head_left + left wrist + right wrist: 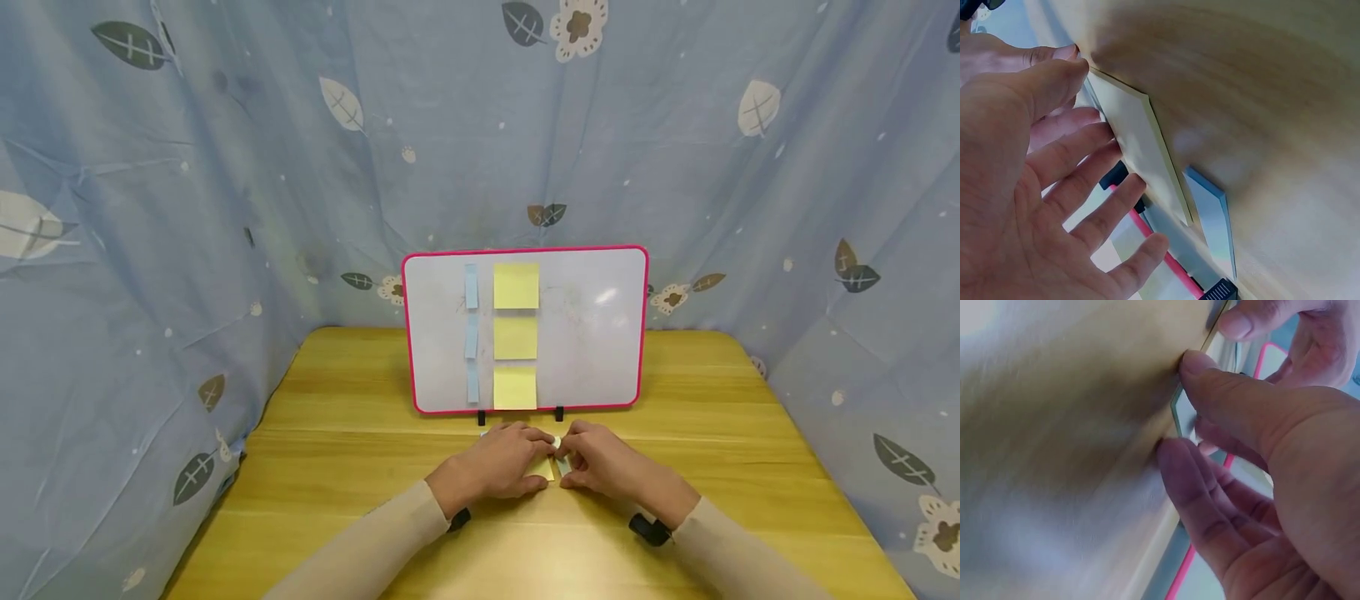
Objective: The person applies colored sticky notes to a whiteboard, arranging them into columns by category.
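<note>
My left hand (506,458) lies over a yellow sticky note pad (542,469) on the table, its fingers fairly straight and touching the pad's edge. In the left wrist view the yellow pad (1138,140) shows beside those fingertips, with a narrow blue pad (1211,206) farther along. My right hand (603,462) has thumb and fingers curled at either end of a small pale-green note pad (564,467), right next to the yellow one. A pale curled bit of paper (557,442) shows between the two hands. In the right wrist view, the right fingers partly hide the green pad (1185,412).
Behind the hands a pink-framed whiteboard (585,333) stands on black feet (559,413). It carries a column of yellow notes (516,337) and one of narrow blue notes (472,336). Patterned blue curtains (450,125) surround the wooden table (337,400).
</note>
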A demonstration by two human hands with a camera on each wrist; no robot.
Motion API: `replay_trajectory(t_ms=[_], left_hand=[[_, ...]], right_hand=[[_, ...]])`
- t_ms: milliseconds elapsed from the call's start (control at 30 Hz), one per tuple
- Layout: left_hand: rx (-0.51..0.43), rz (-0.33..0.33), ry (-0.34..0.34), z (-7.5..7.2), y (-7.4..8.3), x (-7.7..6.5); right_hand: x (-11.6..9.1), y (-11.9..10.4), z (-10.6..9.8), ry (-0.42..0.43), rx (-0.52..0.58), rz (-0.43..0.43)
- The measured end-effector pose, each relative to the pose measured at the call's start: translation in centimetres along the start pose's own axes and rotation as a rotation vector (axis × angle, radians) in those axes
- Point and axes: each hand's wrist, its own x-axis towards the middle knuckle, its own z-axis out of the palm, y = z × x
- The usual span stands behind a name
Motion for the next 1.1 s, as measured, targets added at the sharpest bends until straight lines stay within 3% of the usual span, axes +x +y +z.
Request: replay_trajectory(t_ms=[167, 367, 600, 733, 833, 1100], left_hand=[[0.000, -0.001, -0.003, 0.06, -0.01, 0.04], [-0.031, -0.016, -0.017, 0.38, -0.13, 0.12], [-0.038, -0.014, -0.008, 0.26, -0.34, 0.54], [-0.037, -0.018, -0.015, 0.13, -0.38, 0.59], [-0.044, -0.017, -0.024, 0.14, -0.35, 0.58], [-0.052, -0.019, -0.016, 0.04, -0.45, 0.64]], right_hand=[[0.01, 0.05, -0.25, -0.040, -0.051, -0.027], [-0.25, 0.04, -0.16, -0.032, -0.108, -0.102], [0.01, -0.04, -0.37, -0.052, -0.164, -0.098], [0.34, 0.05, -0.49, -0.046, -0.190, -0.140], [0.37, 0.13, -0.52, -0.042, -0.192, -0.157], [0.29, 0.43, -0.72, -0.040, -0.110, -0.103]])
